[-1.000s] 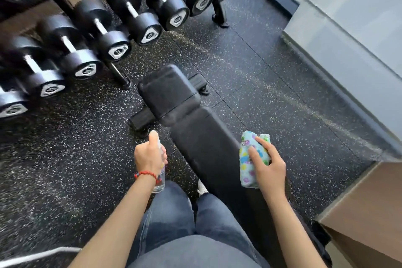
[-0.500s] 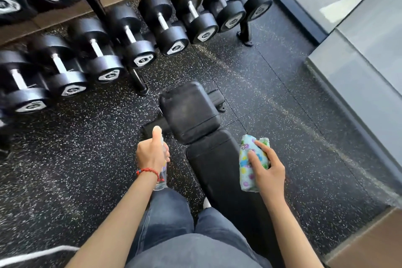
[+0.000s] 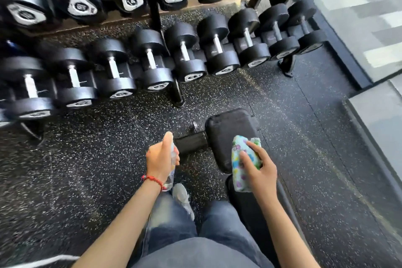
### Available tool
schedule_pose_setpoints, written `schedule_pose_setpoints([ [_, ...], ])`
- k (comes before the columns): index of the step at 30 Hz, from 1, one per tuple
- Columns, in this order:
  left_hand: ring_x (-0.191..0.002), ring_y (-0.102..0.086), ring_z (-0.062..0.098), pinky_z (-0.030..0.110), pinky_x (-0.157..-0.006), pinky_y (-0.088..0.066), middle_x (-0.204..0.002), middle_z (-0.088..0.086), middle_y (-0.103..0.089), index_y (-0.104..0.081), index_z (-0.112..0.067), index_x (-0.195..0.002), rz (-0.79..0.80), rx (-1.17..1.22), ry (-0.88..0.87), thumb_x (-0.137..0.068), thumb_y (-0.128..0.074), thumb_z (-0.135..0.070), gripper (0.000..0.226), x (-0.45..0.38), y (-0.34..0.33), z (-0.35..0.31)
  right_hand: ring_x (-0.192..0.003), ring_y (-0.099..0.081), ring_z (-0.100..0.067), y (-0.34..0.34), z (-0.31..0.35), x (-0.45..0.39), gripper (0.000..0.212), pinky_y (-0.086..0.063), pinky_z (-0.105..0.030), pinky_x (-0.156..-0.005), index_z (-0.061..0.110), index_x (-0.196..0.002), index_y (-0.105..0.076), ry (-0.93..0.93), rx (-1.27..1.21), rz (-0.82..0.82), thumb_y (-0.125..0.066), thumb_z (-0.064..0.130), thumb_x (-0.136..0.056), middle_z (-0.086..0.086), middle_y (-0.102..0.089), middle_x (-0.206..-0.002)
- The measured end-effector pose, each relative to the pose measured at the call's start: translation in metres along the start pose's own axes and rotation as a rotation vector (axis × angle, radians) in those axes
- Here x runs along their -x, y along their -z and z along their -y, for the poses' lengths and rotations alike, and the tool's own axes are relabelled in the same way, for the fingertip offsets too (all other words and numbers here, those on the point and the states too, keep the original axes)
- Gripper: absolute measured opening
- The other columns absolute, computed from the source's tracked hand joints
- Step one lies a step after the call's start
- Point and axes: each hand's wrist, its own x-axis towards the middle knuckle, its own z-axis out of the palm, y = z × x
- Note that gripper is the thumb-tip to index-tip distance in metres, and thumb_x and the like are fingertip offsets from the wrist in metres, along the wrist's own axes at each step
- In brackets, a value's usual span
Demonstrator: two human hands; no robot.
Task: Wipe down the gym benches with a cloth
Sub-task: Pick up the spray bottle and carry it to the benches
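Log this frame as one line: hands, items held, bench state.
left hand: grips spray bottle | right hand: holds folded cloth above bench | wiping: not yet begun

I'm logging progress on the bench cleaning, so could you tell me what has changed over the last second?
Mostly the view: the head tilted up, so the dumbbell rack fills more of the frame and the bench sits lower, with less of its pad showing. Nothing was picked up or let go. The left hand still grips the spray bottle, and the right hand still holds the folded cloth over the bench.
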Motion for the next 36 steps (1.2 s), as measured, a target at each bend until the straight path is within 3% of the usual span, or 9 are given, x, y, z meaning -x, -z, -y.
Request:
schedule_pose_setpoints([
  [5,-0.038,-0.051,0.019,0.026,-0.050,-0.043,-0.042,0.009,-0.055,-0.055,-0.007,-0.047,-0.104,0.013,0.031,-0.068,-0.041,-0.066,0.064,-0.027,0.051,0.006,-0.091,-0.063,-0.006,-0.068,0.036,-0.016,0.021,-0.049,-0.025,-0.083,0.029,-0.101,-0.066,0.076,0.040,0.176,-0.069,0.022,-0.082,0.015,-0.066,-0.103],
  [11,-0.034,-0.047,0.015,0.018,-0.037,-0.037,-0.040,0.007,-0.053,-0.054,-0.002,-0.052,-0.273,0.117,0.050,-0.090,-0.046,-0.049,0.061,-0.042,0.095,0.009,-0.076,-0.058,0.013,-0.135,0.071,-0.030,0.023,-0.043,-0.004,-0.068,0.031,-0.100,-0.064,0.176,0.104,0.392,-0.068,0.017,-0.082,0.018,-0.065,-0.096],
  [16,-0.036,-0.049,0.015,0.020,-0.043,-0.040,-0.040,0.004,-0.055,-0.056,-0.007,-0.048,-0.460,0.140,0.119,-0.084,-0.038,-0.055,0.062,-0.055,0.131,0.013,-0.071,-0.056,0.015,-0.191,0.100,-0.042,0.020,-0.043,-0.004,-0.064,0.029,-0.101,-0.065,0.223,0.149,0.558,-0.068,0.020,-0.083,0.020,-0.063,-0.093],
  [20,-0.039,-0.050,0.016,0.025,-0.050,-0.039,-0.042,0.005,-0.055,-0.056,-0.010,-0.044,-0.617,0.180,0.165,-0.080,-0.034,-0.061,0.066,-0.067,0.159,0.014,-0.057,-0.057,0.009,-0.236,0.128,-0.048,0.018,-0.047,-0.010,-0.053,0.025,-0.099,-0.065,0.238,0.100,0.733,-0.066,0.016,-0.084,0.017,-0.063,-0.081],
  [25,-0.043,-0.049,0.019,0.026,-0.052,-0.040,-0.046,0.006,-0.055,-0.058,-0.003,-0.054,-0.767,0.271,0.247,-0.074,-0.034,-0.073,0.077,-0.079,0.193,0.011,-0.060,-0.058,0.003,-0.288,0.160,-0.054,0.019,-0.053,-0.020,-0.060,0.033,-0.094,-0.065,0.285,0.122,0.923,-0.067,0.017,-0.083,0.014,-0.065,-0.078],
  [29,-0.033,-0.042,0.009,0.019,-0.038,-0.032,-0.031,-0.007,-0.043,-0.051,-0.009,-0.050,-0.937,0.389,0.290,-0.094,-0.043,-0.051,0.062,-0.080,0.219,0.003,-0.064,-0.060,-0.006,-0.331,0.176,-0.050,0.021,-0.055,-0.032,-0.064,0.039,-0.091,-0.065,0.299,0.172,1.035,-0.069,0.020,-0.082,0.013,-0.066,-0.077],
  [31,-0.033,-0.041,0.010,0.023,-0.044,-0.033,-0.030,-0.008,-0.042,-0.047,-0.011,-0.050,-1.000,0.428,0.311,-0.094,-0.044,-0.049,0.059,-0.079,0.237,0.005,-0.065,-0.062,-0.010,-0.353,0.183,-0.044,0.021,-0.056,-0.038,-0.065,0.038,-0.093,-0.066,0.303,0.194,1.102,-0.069,0.021,-0.082,0.011,-0.067,-0.077],
  [33,-0.035,-0.046,0.012,0.025,-0.050,-0.039,-0.035,-0.003,-0.050,-0.052,-0.008,-0.051,-1.026,0.483,0.308,-0.089,-0.043,-0.058,0.063,-0.079,0.255,0.008,-0.064,-0.065,-0.007,-0.376,0.190,-0.035,0.021,-0.058,-0.034,-0.061,0.038,-0.094,-0.065,0.328,0.222,1.152,-0.068,0.021,-0.083,0.011,-0.067,-0.077],
  [36,-0.032,-0.044,0.008,0.019,-0.038,-0.035,-0.034,-0.004,-0.049,-0.055,-0.006,-0.054,-1.119,0.542,0.344,-0.091,-0.045,-0.054,0.061,-0.080,0.292,0.012,-0.060,-0.064,0.001,-0.413,0.201,-0.016,0.022,-0.052,-0.019,-0.053,0.040,-0.091,-0.063,0.365,0.239,1.210,-0.068,0.019,-0.083,0.013,-0.066,-0.076],
])
